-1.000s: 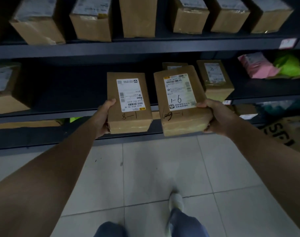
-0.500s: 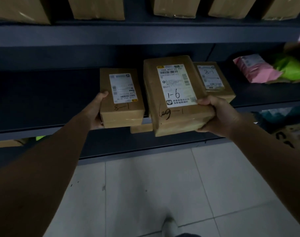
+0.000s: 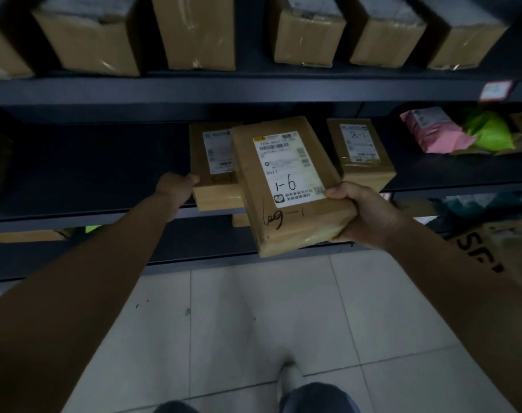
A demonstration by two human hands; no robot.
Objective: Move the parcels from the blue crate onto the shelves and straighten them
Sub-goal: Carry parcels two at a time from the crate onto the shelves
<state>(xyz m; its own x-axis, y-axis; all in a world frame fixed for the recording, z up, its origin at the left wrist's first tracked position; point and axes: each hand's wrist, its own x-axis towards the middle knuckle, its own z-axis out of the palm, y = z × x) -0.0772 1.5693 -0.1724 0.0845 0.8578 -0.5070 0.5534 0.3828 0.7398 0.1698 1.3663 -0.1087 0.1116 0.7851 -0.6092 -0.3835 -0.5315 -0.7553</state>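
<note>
Right hand [image 3: 370, 216] clasping the "1-6" parcel [image 3: 289, 186] by its near right corner — off the shelf, left hand [image 3: 176, 187] gripping the smaller parcel [image 3: 215, 171] just left, resting on the middle shelf [image 3: 90, 216] edge, "2-1" parcel [image 3: 359, 150] beyond right grip.

Both forearms are bare, with no sleeves, watch or rings in sight. The left hand [image 3: 178, 186] and right hand [image 3: 364, 214] wear no gloves. Dark blue trousers [image 3: 316, 397] cover the legs, above a white shoe [image 3: 288, 380].
</note>
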